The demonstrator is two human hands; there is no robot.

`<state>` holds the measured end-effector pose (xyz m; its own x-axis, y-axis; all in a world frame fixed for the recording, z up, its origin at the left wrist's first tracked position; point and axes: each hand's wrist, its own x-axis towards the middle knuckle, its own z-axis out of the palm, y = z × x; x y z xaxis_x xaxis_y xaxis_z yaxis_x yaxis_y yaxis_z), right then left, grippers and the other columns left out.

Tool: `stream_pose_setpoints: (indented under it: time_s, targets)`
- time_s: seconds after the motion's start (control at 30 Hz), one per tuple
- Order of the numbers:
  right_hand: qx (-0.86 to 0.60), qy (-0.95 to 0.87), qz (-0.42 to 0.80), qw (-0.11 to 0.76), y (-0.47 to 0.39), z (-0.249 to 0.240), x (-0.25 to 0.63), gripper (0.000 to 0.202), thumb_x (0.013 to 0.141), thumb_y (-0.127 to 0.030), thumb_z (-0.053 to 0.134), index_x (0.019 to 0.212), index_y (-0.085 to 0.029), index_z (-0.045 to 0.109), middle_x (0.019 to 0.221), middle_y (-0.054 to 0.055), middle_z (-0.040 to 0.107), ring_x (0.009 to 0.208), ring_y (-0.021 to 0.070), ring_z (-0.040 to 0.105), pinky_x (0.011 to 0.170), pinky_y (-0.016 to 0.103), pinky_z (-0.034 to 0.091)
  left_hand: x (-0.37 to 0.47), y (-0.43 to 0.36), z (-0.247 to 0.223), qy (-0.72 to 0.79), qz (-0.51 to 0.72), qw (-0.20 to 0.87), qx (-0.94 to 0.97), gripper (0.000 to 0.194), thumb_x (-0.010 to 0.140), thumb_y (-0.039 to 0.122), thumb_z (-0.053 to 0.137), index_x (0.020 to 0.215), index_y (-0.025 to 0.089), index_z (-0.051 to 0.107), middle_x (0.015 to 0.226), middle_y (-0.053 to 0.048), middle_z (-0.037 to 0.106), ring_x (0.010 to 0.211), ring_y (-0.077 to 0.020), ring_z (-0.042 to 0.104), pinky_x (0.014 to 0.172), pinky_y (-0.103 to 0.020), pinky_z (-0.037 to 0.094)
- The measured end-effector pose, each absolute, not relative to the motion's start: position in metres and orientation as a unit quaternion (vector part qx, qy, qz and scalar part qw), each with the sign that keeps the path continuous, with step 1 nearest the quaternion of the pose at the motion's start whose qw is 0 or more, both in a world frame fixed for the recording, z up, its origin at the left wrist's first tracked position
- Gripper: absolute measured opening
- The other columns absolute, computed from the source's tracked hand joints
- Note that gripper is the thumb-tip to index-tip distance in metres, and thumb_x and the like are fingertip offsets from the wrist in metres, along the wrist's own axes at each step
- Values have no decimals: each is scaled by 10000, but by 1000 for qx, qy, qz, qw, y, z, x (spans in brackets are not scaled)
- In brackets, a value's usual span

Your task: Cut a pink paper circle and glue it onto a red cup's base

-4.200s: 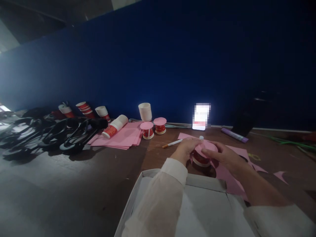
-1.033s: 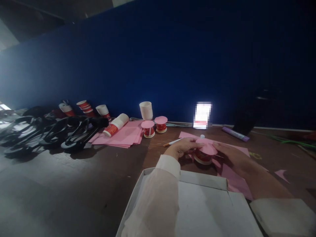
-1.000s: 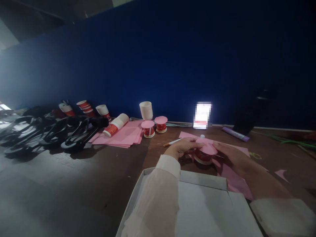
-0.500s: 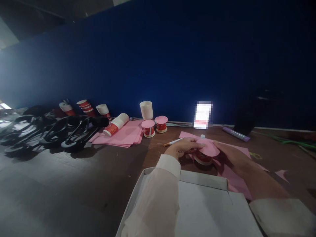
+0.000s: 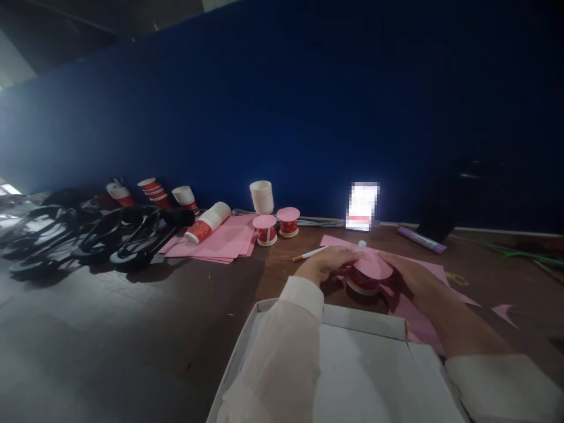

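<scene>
A pink paper disc (image 5: pixel 375 266) lies over the top of a short red paper cup (image 5: pixel 363 286) on the table, just beyond the white box. My left hand (image 5: pixel 331 262) is closed at the disc's left edge, its thumb on top and the other fingers down beside the cup. On the far right edge, my right hand (image 5: pixel 408 277) grips the disc with its fingertips; most of those fingers are hidden. A white cap-like tip (image 5: pixel 362 244) shows just behind the disc. Pink paper (image 5: pixel 418 320) with cut edges spreads beneath my right forearm.
Two disc-topped red cups (image 5: pixel 266 235) stand left, near a white cup (image 5: pixel 261 198). A cup stack (image 5: pixel 208 223) lies on pink sheets (image 5: pixel 240 235). Around my hands are a pencil-like stick (image 5: pixel 308 254), purple marker (image 5: pixel 422 239), yellow scissor handles (image 5: pixel 457 278) and a white box (image 5: pixel 379 370). Black straps (image 5: pixel 132 241) lie far left.
My hands have shifted only slightly at the disc's edges. The disc looks a little more bent, and the left thumb sits nearer its far edge.
</scene>
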<state>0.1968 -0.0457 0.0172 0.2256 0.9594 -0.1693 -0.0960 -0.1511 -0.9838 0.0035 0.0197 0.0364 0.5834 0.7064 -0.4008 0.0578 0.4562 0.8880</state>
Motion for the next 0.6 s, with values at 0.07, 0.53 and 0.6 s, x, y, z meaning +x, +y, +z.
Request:
stream_pose_setpoints:
  time_s: [0.07,0.53,0.6]
  targets:
    - [-594,-334,499,535,-44,18,195,233,783,-412,792,959,-259,786,909,44,816,907,273,757,705,353,644,6,17,39,414,226,747,468,326,749,423,850,940,200,710,844,-18,659,687,-114,568,504,-185,394]
    - [-600,-355,493,521,-37,15,196,227,790,-457,786,900,-259,777,640,14,738,572,228,663,499,344,533,27,31,21,474,251,655,533,372,827,511,733,995,179,749,918,-68,726,813,-196,642,617,-268,475]
    - [-599,-372,497,506,-36,15,194,279,796,-505,769,900,-246,780,554,9,689,439,203,570,413,339,449,28,32,21,471,253,653,537,361,830,498,735,979,169,748,941,-73,733,832,-200,651,652,-278,502]
